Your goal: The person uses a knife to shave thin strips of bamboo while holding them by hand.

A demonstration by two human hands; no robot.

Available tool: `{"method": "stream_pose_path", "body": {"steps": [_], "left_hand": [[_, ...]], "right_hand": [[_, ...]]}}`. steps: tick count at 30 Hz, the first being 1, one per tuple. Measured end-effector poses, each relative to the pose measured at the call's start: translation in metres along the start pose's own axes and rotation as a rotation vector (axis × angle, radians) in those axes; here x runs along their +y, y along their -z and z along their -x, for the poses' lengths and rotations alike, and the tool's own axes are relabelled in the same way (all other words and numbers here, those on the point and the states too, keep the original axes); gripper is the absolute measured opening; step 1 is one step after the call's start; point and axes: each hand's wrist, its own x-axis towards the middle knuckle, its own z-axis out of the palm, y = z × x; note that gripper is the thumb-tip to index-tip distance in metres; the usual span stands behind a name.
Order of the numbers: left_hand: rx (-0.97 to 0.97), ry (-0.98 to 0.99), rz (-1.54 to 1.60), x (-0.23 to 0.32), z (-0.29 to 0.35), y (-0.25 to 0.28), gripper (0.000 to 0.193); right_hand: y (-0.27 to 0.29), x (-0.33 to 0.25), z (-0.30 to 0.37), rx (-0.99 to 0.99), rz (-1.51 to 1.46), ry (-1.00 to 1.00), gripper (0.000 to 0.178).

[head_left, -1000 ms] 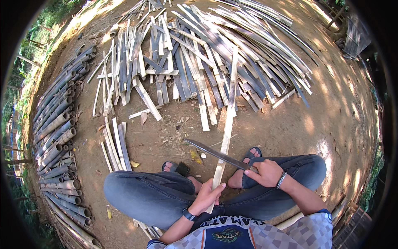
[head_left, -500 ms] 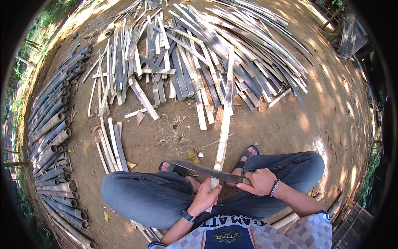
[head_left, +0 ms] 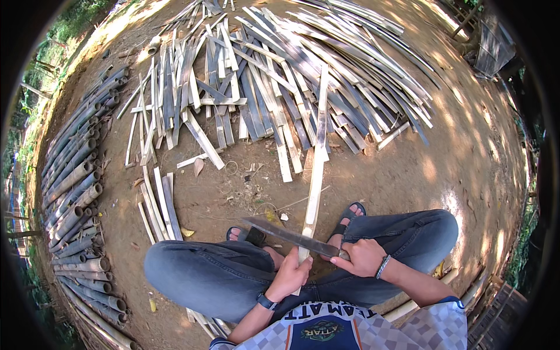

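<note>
My left hand (head_left: 290, 273) is closed round the near end of a long split bamboo strip (head_left: 315, 181). The strip stretches away from me between my feet, and its far end overlaps the pile. In my right hand (head_left: 363, 258) is the handle of a machete (head_left: 291, 237), gripped tightly. Its long dark blade points left and lies across the strip, just beyond my left fingers. Whether the edge has cut into the strip cannot be made out.
A large pile of split bamboo strips (head_left: 274, 76) spreads over the ground ahead. Several bamboo poles (head_left: 76, 192) are stacked along the left. A few strips (head_left: 158, 204) lie beyond my left knee. More bamboo (head_left: 408, 308) lies by my right hip.
The blade's tip has swung slightly away from me, so the machete slants a little more across the strip. Both hands and the strip stay nearly in place.
</note>
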Motion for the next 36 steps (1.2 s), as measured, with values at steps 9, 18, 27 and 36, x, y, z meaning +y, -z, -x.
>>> {"method": "stream_pose_path", "body": {"steps": [9,18,27,36], "left_hand": [[-0.001,0.011,0.017,0.003,0.003,0.001,0.015],[-0.041,0.009,-0.030,-0.004,0.004,0.000,0.017],[-0.031,0.057,-0.041,-0.005,0.005,-0.002,0.016],[-0.043,0.024,0.083,-0.002,0.000,-0.004,0.015]], "right_hand": [[0.005,-0.009,0.001,-0.042,-0.014,-0.007,0.055],[0.000,0.001,-0.005,0.049,-0.019,-0.034,0.055],[0.003,0.005,-0.012,0.041,0.024,-0.074,0.060],[0.005,0.006,-0.004,0.040,-0.065,-0.071,0.056]]}}
